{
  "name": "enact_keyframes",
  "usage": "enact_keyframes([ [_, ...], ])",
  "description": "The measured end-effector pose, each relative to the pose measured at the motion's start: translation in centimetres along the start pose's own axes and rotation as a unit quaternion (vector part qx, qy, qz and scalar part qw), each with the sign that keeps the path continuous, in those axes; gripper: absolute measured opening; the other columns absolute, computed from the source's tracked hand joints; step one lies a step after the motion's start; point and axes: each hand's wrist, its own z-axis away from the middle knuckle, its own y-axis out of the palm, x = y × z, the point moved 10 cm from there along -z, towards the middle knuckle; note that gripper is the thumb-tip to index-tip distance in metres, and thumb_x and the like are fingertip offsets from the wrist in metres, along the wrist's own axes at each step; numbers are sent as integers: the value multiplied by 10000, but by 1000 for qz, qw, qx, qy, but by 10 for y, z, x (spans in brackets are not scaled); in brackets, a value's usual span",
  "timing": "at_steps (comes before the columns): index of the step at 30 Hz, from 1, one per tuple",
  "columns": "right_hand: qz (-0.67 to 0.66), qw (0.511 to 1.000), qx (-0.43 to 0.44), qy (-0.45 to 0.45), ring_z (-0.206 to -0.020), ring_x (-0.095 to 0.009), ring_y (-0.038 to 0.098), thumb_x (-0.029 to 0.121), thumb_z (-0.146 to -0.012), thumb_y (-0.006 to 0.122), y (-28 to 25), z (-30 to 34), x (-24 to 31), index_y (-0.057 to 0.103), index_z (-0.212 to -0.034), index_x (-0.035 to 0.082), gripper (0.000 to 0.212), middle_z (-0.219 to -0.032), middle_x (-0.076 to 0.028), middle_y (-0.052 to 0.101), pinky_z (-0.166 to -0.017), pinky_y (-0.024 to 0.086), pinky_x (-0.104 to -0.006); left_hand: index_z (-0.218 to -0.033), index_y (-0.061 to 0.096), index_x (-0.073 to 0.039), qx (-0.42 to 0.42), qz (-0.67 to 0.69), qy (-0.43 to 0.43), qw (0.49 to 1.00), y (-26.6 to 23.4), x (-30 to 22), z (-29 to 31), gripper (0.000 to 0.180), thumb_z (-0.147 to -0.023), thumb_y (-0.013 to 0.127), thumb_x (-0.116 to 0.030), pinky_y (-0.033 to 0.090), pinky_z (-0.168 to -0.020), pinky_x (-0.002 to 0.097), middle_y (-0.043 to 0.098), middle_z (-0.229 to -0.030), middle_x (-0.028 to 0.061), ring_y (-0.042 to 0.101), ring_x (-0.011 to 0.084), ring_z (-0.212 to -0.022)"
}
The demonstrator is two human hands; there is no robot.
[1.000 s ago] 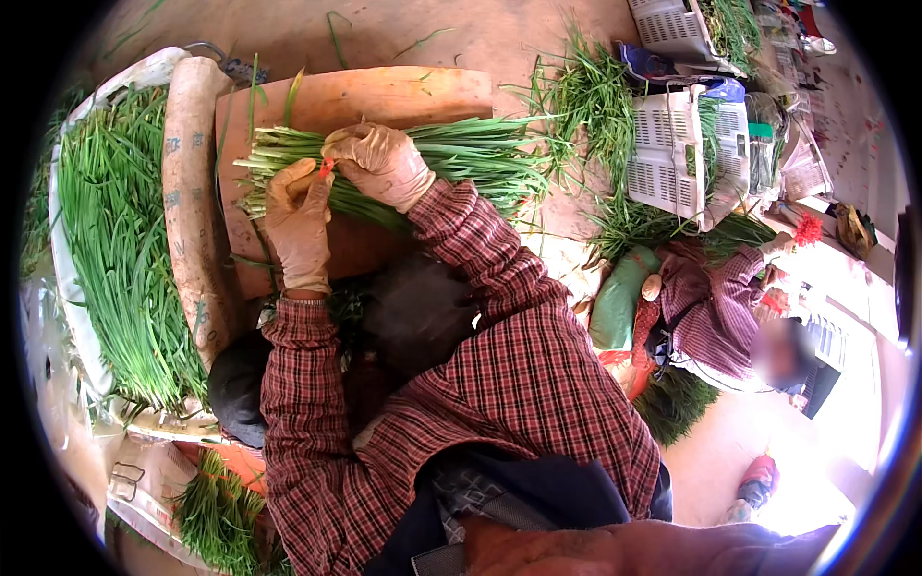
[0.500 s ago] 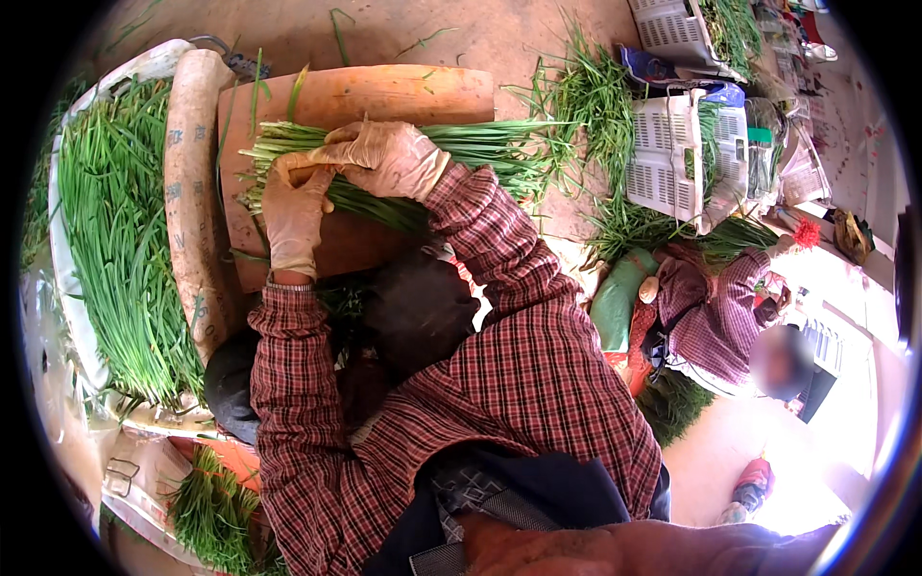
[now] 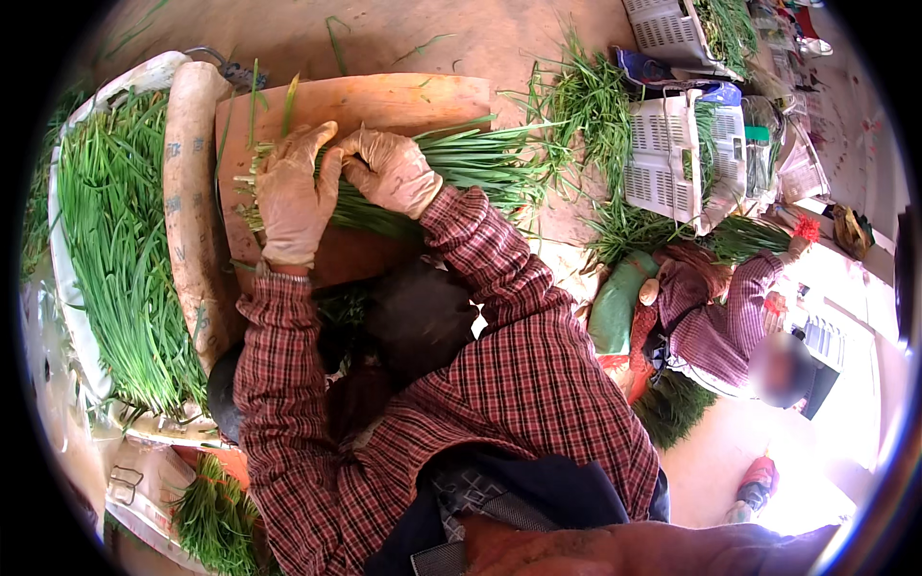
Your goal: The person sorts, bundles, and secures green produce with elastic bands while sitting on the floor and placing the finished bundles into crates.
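Observation:
A bundle of garlic chives (image 3: 480, 158) lies across a reddish-brown wooden board (image 3: 384, 91), its pale stem ends to the left and its green tips to the right. Both my hands wear thin, pale gloves. My left hand (image 3: 296, 202) rests over the stem end, fingers stretched out and thumb apart. Just right of it, my right hand (image 3: 394, 173) is above the middle of the bundle with its fingers curled into a pinch. Whatever those fingertips may hold is too small to make out. The hands hide part of the stems.
Left of the board stands a pale roll (image 3: 187, 192) beside a white-edged container (image 3: 72, 317) heaped with chives. Loose chives (image 3: 595, 115) litter the floor near white crates (image 3: 663, 144). A co-worker (image 3: 715, 317) in a checked sleeve sits at the right.
My left hand's fingers have opened out from their pinch beside the right hand. My right hand has shifted slightly, its fingers curling more. The co-worker's raised arm has moved.

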Motion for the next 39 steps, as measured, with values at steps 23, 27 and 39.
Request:
enact_keyframes([
  [23, -97, 991, -22, 89, -760, -286, 632, 77, -815, 632, -9, 60, 23, 606, -848, 59, 46, -782, -114, 631, -669, 498, -357, -1318, 475, -74, 176, -235, -3, 956, -10, -38, 23, 682, -724, 746, -272, 405, -973, 399, 515, -1312, 92, 497, 290, -1170],
  [27, -117, 988, -6, 101, -767, -263, 635, 81, -820, 628, -2, 73, 16, 618, -865, 68, 48, -800, -111, 638, -684, 500, -343, -1397, 325, 4, 312, -291, 1, 904, 35, -16, 25, 911, -673, 765, -331, 364, -1032, 397, 428, -1388, 178, 435, 306, -1263],
  [39, -77, 996, 53, 14, -849, -271, 634, 103, -824, 615, 5, 21, 73, 618, -928, 81, 107, -868, -94, 645, -765, 493, -360, -1367, 398, 2, 249, 73, -139, 956, 96, 52, 75, 558, -880, 577, -205, 440, -939, 319, 541, -1283, 167, 568, 222, -1100],
])
